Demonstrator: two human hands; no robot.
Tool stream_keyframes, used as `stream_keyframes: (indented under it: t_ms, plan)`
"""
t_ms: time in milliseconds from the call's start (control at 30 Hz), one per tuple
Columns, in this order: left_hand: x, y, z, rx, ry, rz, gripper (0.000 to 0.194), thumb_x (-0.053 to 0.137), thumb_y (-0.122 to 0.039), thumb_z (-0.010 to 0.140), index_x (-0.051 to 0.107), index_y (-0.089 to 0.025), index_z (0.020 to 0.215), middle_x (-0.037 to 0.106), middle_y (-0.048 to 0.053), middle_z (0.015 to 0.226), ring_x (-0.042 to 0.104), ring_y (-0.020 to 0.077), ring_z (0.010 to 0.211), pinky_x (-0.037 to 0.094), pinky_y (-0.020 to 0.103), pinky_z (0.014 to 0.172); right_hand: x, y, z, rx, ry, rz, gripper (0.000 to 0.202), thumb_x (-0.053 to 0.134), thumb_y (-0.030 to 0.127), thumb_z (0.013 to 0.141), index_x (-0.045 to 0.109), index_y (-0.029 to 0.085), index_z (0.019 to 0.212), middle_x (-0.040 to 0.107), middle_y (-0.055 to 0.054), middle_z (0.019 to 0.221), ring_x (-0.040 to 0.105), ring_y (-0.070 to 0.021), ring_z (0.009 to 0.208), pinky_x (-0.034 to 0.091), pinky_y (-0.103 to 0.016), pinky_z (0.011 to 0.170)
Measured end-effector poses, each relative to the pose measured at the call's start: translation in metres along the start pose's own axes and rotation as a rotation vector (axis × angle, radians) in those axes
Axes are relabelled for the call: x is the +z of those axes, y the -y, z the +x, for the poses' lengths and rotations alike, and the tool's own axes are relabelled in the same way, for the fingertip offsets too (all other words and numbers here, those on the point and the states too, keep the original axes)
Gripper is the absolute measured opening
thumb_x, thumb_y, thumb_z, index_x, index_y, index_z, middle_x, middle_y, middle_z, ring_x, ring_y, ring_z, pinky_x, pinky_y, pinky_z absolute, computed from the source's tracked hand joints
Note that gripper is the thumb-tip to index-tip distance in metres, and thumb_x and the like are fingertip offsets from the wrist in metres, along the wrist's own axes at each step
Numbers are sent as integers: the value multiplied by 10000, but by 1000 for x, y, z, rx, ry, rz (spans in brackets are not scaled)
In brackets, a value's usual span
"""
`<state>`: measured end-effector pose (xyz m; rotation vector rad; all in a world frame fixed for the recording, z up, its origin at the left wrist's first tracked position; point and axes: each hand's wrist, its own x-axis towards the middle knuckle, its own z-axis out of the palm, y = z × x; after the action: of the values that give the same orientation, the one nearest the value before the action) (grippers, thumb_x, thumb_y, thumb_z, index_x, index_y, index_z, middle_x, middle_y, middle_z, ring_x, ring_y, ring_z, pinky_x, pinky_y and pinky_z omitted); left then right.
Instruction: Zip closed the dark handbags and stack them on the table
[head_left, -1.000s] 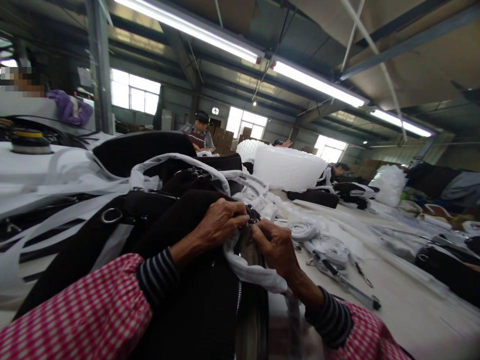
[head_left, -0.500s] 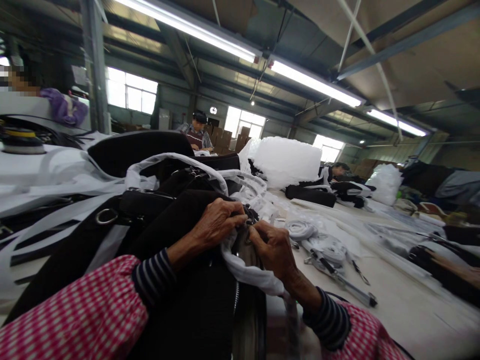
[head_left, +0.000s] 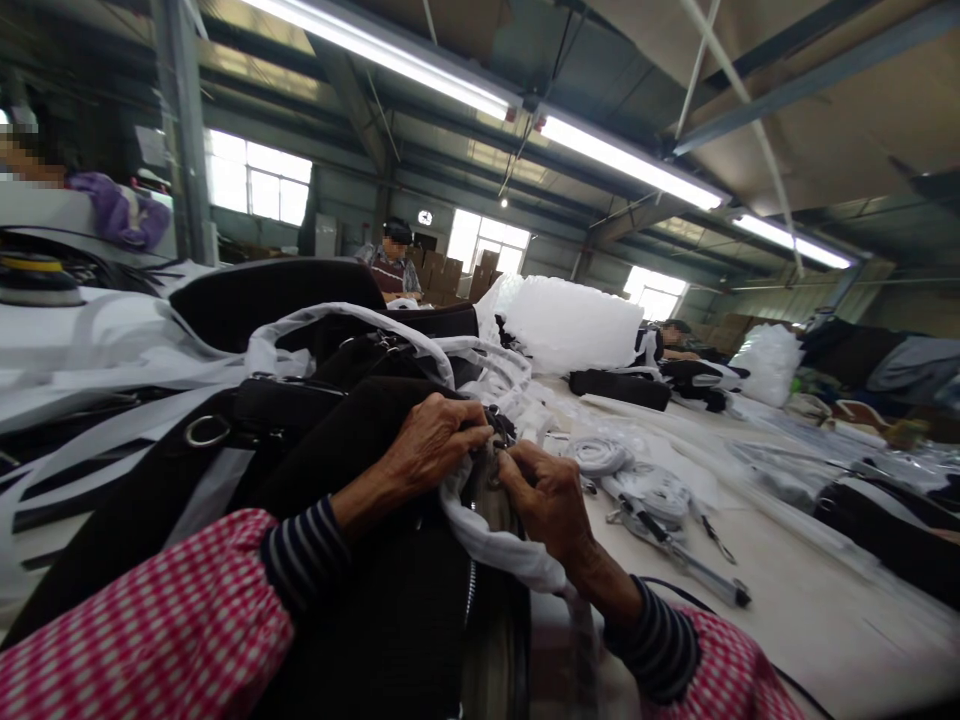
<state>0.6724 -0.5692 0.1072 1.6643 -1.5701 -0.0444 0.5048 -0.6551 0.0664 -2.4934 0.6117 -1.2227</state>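
A black bag (head_left: 375,600) lies in front of me, with a metal zipper (head_left: 471,590) along its side. Its handle (head_left: 495,545), wrapped in white material, loops beneath my hands. At the bag's top end my left hand (head_left: 431,445) pinches a small dark metal fitting (head_left: 496,420), its fingers closed. Facing it, my right hand (head_left: 551,500) is also closed, thumb and forefinger pinching at the metal ring piece just below. The fingertips nearly meet and hide how the metal parts join.
More black bags with white-wrapped handles (head_left: 345,312) are heaped behind. To the right on the table (head_left: 810,620) lie coiled wrapped straps (head_left: 652,495) with metal hooks. A large white plastic-wrapped bundle (head_left: 574,320) stands farther back. Co-workers (head_left: 394,265) sit beyond the table.
Both hands stay at the metal fitting with almost no movement. At the right edge, another person's hand has drawn back from a black bag, mostly out of view.
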Motion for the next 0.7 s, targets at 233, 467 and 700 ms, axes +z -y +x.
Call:
stream_keyframes:
  t_ms: [233,467,700]
  plan:
    - [2,1,-1,-25,5,47,278,558,-416,921,728,-226,808,693,26,813,603,256,910,381,325,792,0,0,2,-2,8,-29,340,515,338,943,535,177,644,530,23,577,490,-100,542,300,-243,575]
    - [4,1,-1,-21,-20,36,264,571,-407,927,736,-237,812,696,19,818,607,251,915,377,324,796,0,1,1,-8,-16,-47,324,524,327,929,537,177,642,534,24,568,484,-98,529,289,-246,568]
    - [3,0,-3,-26,-23,28,260,580,-402,920,738,-233,801,682,16,785,612,238,873,373,328,780,-2,2,1,22,34,-83,323,513,330,935,538,180,650,567,11,585,509,-112,556,304,-258,594]
